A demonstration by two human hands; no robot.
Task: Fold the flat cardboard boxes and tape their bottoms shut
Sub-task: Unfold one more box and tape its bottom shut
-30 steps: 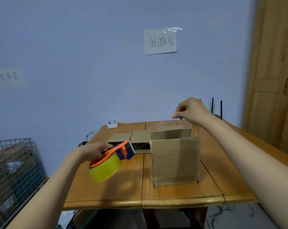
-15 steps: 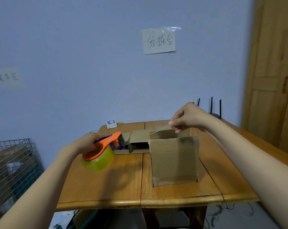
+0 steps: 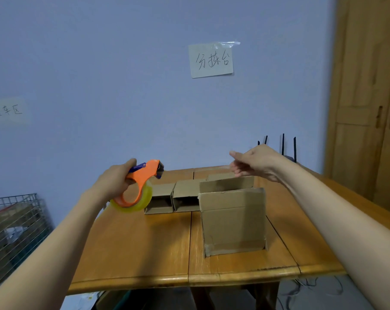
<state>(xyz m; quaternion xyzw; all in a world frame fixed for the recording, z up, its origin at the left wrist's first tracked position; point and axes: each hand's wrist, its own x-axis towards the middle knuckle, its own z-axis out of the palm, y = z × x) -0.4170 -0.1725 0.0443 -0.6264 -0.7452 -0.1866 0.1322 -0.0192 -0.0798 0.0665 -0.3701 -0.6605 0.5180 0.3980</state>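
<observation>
A folded cardboard box stands upright on the wooden table, its top flaps raised and tape along its lower edge. My left hand grips an orange tape dispenser with a yellowish roll, held in the air left of the box. Above the box's far flap hovers my right hand, fingers loose and pointing left, holding nothing. Behind the upright box lie two more folded boxes on their sides, open ends toward me.
A wire basket with cardboard stands on the floor at left. A router's black antennas rise at the table's back right. A wooden door fills the right side. Paper notes hang on the wall.
My left hand has raised the tape dispenser up and to the right. My right hand has let go of the box's far flap and lifted with fingers loosened.
</observation>
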